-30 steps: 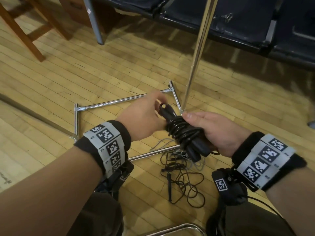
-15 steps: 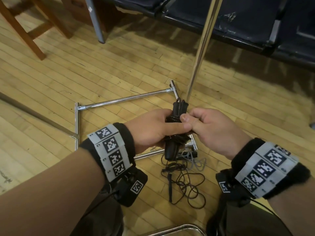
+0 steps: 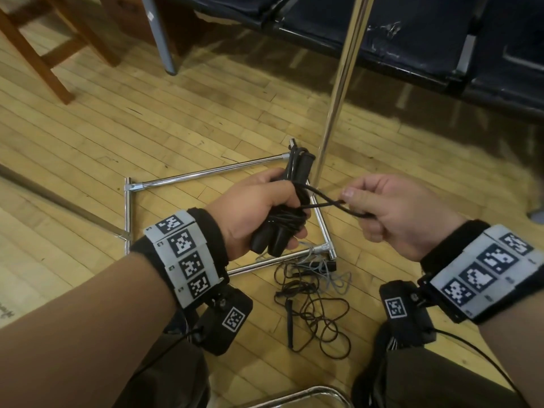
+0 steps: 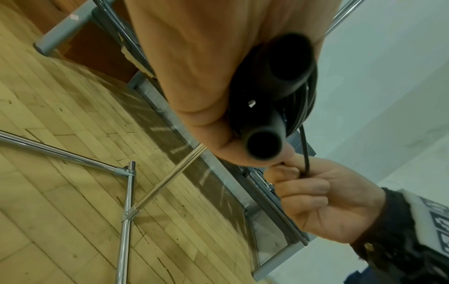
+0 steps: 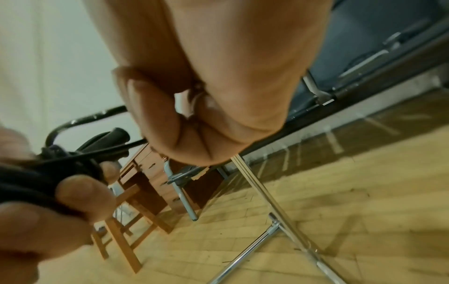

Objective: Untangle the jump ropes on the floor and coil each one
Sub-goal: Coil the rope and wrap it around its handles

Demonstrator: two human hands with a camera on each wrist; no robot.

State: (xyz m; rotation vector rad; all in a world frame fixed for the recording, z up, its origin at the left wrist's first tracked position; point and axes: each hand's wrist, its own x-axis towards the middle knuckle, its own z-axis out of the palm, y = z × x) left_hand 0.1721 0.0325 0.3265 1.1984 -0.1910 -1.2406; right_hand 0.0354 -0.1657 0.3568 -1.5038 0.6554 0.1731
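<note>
My left hand grips a black jump rope bundle, its two handles side by side and cord wound around them. In the left wrist view the handle ends point at the camera. A loop of that cord runs rightward to my right hand, which pinches it between thumb and curled fingers. The right wrist view shows the cord stretched from the bundle to my closed fingers. On the wooden floor below lies a tangle of black rope with a grey rope mixed in.
A chrome tube frame lies on the floor under my hands, with an upright chrome pole rising from it. Dark bench seats line the back. A wooden chair stands at far left. Another chrome tube shows at the bottom edge.
My left hand has taken over the bundle and holds it upright. My right hand has let go of the bundle and drawn a loop of cord out to the right.
</note>
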